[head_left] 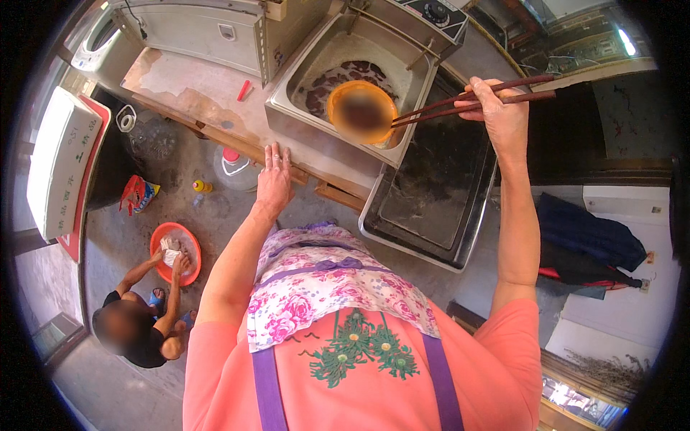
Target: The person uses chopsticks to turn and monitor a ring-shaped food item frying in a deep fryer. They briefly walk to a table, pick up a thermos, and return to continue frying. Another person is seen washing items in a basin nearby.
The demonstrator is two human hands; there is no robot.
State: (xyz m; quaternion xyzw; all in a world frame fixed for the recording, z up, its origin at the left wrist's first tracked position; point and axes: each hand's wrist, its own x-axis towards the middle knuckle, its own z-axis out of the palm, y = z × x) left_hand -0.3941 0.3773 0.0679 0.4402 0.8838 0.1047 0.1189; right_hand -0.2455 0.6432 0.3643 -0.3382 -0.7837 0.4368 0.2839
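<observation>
Chopsticks (pixel 444 116) in right hand (pixel 497 113), left hand (pixel 274 179) at counter (pixel 212 108)

Yellow bottle (pixel 202 187), white box (pixel 61 169), dark clothing (pixel 586 230)

- Surface (pixel 205 111): finish patchy; bears fryer (pixel 323 129) and small red item (pixel 244 90); left hand (pixel 274 183) flat at front edge.
- Floor (pixel 118 241): grey; bears red basin (pixel 154 243), jug (pixel 234 174), yellow bottle (pixel 203 187), bag (pixel 136 195).

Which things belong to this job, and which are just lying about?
Part of the job: long chopsticks in the right hand; round orange item, centre blurred; metal fryer.

Apparently just lying about: red-capped jug; yellow bottle; dark blue garment.
</observation>
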